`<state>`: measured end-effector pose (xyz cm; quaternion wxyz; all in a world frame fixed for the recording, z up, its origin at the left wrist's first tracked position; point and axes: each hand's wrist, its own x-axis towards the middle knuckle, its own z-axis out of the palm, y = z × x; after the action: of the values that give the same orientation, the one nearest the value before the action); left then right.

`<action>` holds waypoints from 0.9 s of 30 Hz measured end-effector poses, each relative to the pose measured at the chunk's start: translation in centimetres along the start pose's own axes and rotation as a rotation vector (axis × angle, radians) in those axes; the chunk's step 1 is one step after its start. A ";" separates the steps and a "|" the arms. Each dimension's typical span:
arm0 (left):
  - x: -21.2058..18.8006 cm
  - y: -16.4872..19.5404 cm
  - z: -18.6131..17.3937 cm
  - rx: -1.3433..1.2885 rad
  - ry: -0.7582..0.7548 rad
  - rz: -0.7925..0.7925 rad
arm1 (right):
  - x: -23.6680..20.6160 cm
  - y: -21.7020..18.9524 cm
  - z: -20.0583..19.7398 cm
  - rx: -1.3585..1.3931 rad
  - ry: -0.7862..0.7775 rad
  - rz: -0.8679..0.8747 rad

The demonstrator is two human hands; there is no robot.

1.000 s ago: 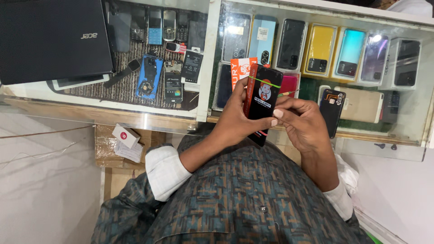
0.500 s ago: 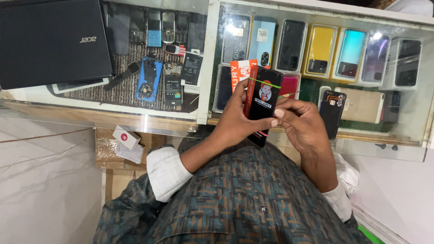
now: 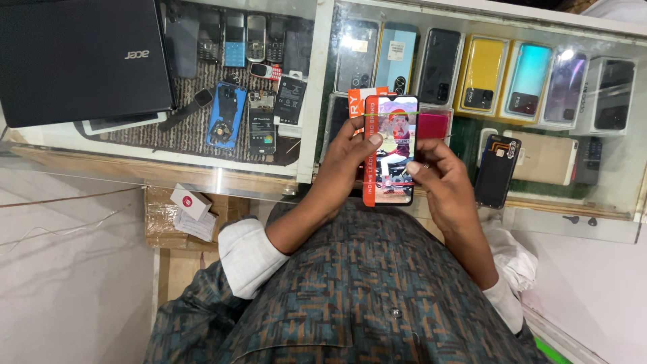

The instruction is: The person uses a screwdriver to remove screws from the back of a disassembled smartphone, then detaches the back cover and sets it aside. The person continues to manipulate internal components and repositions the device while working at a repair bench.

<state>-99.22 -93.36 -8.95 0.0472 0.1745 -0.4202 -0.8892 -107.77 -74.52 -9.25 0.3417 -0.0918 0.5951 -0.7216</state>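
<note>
- Your left hand [image 3: 347, 165] grips the phone [image 3: 391, 149] by its left edge, thumb on the glass, with an orange packet [image 3: 367, 101] tucked behind it.
- Your right hand [image 3: 441, 178] pinches the phone's right edge, fingers closed on it.
- Change from a second ago: the screen was mostly dark with a small round picture; now it's lit with a full colourful photo. Looks like the display works and responds.
- Phone sits upright above the glass counter [image 3: 310, 155], over the boxed phones [image 3: 482, 74].
- Black phone back cover [image 3: 495, 172] lies just right of your right hand; closed black laptop [image 3: 77, 57] far left.
</note>
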 end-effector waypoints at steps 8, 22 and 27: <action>-1.2 0.0 0.4 0.039 0.024 -0.044 | 0.2 -0.2 1.2 -0.111 -0.038 -0.026; -1.7 0.5 0.5 -0.079 0.056 0.013 | 0.1 1.5 -0.1 0.033 -0.035 -0.069; -1.8 0.9 0.7 -0.113 0.049 0.025 | 0.0 1.3 0.2 0.061 0.012 -0.057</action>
<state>-97.81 -93.00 -7.37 0.0782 0.1882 -0.3700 -0.9064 -107.20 -74.75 -10.38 0.3198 -0.0940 0.5720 -0.7494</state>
